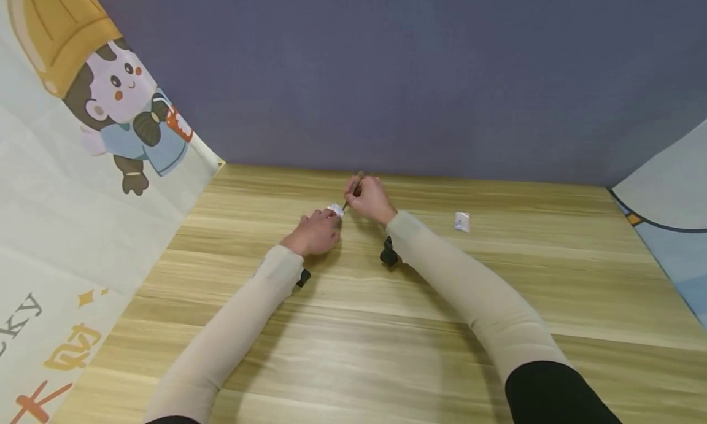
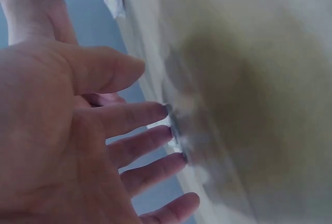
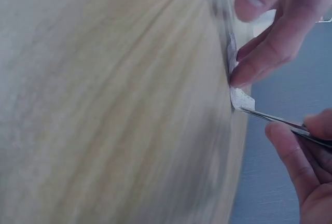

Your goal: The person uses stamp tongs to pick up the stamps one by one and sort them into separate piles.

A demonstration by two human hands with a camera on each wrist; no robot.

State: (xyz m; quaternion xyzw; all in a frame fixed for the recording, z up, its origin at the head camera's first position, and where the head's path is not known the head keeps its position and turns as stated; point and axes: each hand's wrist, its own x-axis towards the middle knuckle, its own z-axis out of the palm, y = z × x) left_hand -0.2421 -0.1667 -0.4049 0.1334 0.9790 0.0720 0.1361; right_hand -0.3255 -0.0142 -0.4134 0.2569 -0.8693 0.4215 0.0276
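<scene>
In the right wrist view, metal tweezers [image 3: 275, 118] are pinched between the thumb and fingers of my right hand [image 1: 371, 200]. Their tips meet the edge of a small white piece [image 3: 243, 100], like thin paper or film, lying on the wooden table. Fairly straight fingers of my left hand [image 1: 313, 234] touch that same white piece [image 1: 336, 209] from the left side. In the left wrist view the thumb of the left hand [image 2: 67, 120] stands apart from the fingers, whose tips reach the tabletop. Part of the white piece is hidden under these fingertips.
A small white packet [image 1: 462, 221] lies on the wooden table [image 1: 353, 350], right of the right hand. A grey-blue panel [image 1: 386, 74] rises behind the table's far edge. Printed cloth [image 1: 66, 227] hangs at the left. Dark wrist cameras [image 1: 389, 252] sit below each wrist.
</scene>
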